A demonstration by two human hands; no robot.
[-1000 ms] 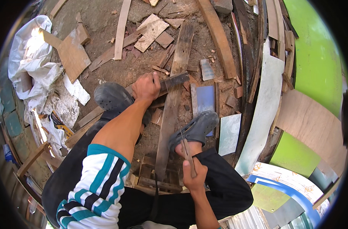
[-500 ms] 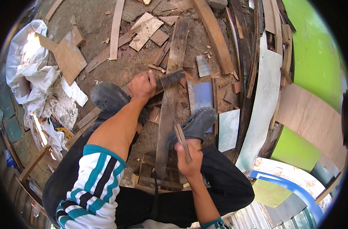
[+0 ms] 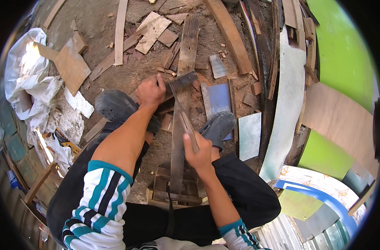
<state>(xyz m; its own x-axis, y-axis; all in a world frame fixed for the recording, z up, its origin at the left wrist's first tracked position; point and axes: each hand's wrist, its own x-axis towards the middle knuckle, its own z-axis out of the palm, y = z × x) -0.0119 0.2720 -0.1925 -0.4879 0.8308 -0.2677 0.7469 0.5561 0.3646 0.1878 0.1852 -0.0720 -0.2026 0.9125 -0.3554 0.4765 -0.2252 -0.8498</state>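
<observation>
My right hand is wrapped round the wooden handle of a handsaw. The saw's thin blade slants up and left, across a dark wooden plank. This plank lies crosswise over a long weathered board that runs away from me. With fingers closed, my left hand grips the plank just left of the blade. Its fingertips are partly hidden. My dark clog is beside the plank's left part, and the other clog stands right of the saw handle.
Wood offcuts lie scattered on the dirt ahead. A white sack and a plywood piece are at left. Long strips, a pale panel and green sheets fill the right side. A small wooden frame sits between my legs.
My right hand and the saw have moved up and left, with the blade farther across the plank. The left hand keeps its hold; the whole view has shifted slightly.
</observation>
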